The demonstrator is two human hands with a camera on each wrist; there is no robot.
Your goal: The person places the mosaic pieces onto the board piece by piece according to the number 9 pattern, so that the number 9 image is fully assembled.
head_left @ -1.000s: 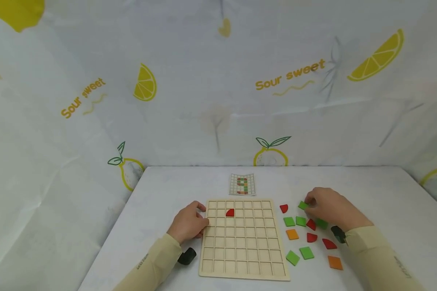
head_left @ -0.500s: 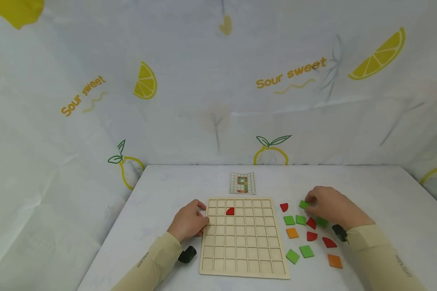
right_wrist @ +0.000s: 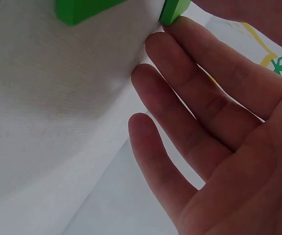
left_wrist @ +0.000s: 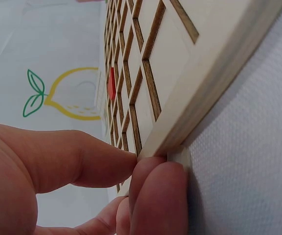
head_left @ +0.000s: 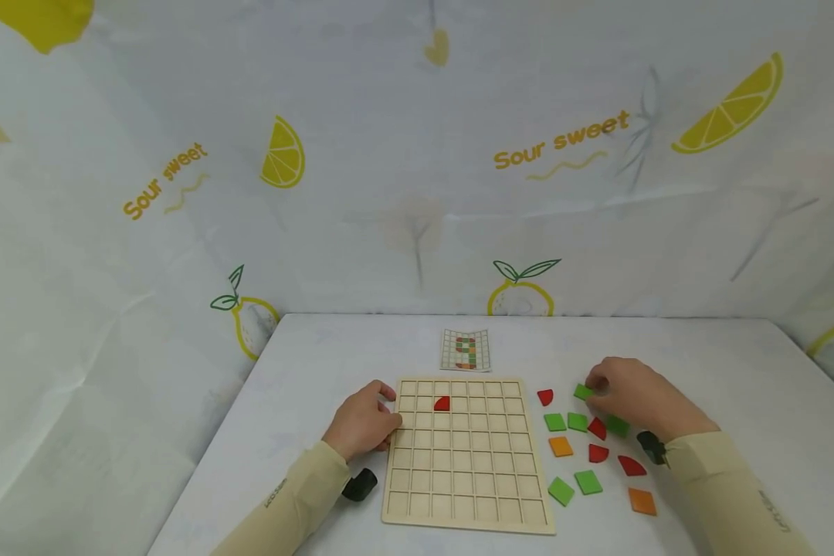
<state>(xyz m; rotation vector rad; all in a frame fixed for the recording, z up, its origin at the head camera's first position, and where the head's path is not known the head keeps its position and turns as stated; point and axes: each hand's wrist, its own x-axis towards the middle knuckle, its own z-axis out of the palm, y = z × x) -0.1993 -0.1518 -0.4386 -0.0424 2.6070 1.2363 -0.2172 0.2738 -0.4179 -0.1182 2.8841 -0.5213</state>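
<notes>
A pale wooden grid board lies flat on the white table, with one red quarter-circle tile in a cell of its second row. My left hand pinches the board's left edge; in the left wrist view the thumb is at the upper rim and fingertips are against the side. To the right of the board, my right hand pinches a green square tile by its right side, close over the table. The other fingers are spread in the right wrist view.
Loose tiles lie right of the board: several green squares, orange squares and red quarter circles. Behind the board is a small card printed with a coloured grid pattern. A lemon-print cloth hangs behind the table.
Both hands stay where they were, the left at the board's edge and the right at the green tile. Only the head view shifts slightly.
</notes>
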